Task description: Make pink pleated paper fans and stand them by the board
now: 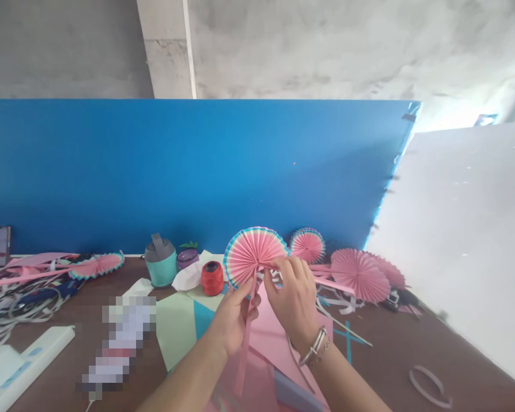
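A round pleated pink paper fan [255, 249] with a blue and white edge is spread open in front of me. My left hand [236, 317] is closed around the fan's lower part, where a pink strip hangs down toward the table. My right hand [294, 297] wears bracelets at the wrist and pinches the folded pink edge just right of the fan's centre. Pink, green and blue paper sheets [175, 326] lie beneath both hands.
More pink fans [360, 274] lie at the right. A red thread spool [212, 278] and a teal cup [161, 266] stand behind the papers. At the left are white strips, a white power strip [38, 363] and a phone [0, 246]. A blue partition [175, 171] rises behind.
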The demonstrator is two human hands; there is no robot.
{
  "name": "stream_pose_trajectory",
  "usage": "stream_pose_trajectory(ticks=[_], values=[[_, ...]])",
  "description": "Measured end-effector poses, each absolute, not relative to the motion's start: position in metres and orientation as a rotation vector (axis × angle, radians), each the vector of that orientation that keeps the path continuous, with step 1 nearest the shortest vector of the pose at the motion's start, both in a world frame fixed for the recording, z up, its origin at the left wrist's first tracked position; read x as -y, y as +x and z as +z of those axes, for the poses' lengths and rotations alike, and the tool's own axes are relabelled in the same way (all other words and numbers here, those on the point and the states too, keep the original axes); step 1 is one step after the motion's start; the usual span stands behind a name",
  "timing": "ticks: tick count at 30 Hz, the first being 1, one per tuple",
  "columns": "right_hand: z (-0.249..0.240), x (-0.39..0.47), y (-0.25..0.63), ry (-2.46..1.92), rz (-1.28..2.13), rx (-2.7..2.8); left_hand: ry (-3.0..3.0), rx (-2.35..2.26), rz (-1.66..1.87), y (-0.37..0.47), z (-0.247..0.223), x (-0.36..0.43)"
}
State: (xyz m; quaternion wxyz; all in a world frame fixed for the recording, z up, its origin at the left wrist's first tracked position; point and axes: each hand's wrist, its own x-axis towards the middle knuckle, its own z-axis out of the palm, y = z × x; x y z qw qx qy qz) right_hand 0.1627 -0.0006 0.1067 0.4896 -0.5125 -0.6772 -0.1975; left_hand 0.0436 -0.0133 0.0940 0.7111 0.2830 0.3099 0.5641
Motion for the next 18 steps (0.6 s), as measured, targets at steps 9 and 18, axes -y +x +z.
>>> stream_pose_trajectory(ticks=[9,18], values=[[0.107,0.002,0.159,-1.23,-0.197,1.639,0.656,-0.686,1.296,0.047,0.091,0.015],[0.107,0.006,0.157,-1.304,0.122,1.556,0.607,-0.706,1.343,0.049,0.085,0.012]])
